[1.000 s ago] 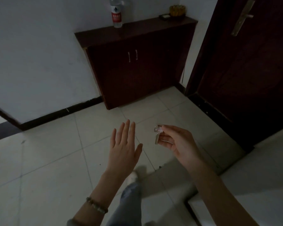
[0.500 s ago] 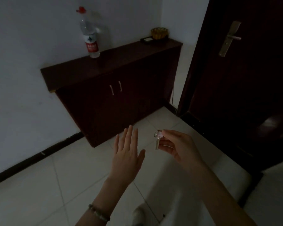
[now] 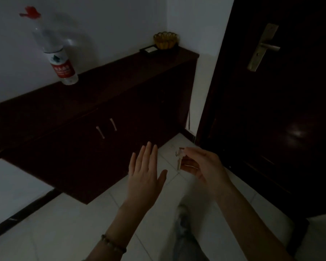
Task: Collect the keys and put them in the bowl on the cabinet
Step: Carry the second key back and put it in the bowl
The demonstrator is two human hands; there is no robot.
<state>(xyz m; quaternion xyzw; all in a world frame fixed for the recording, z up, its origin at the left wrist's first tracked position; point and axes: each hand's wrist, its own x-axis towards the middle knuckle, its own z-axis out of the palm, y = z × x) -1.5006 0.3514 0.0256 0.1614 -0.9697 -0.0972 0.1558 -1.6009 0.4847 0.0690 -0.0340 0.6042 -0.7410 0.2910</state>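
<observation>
keys [image 3: 178, 160] hang blade-down, pinched in right hand [image 3: 201, 166] fingers | left hand [image 3: 145, 174] spread, holding nothing | bowl [image 3: 165, 40] on cabinet [image 3: 105, 87] far end, up ahead of keys | right hand nearer

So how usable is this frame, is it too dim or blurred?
Head view: dim throughout, the cabinet and door nearly black; the bottle is motion-smeared; the keys in the right hand are soft but recognisable; wide-angle tilt bends the verticals.
</observation>
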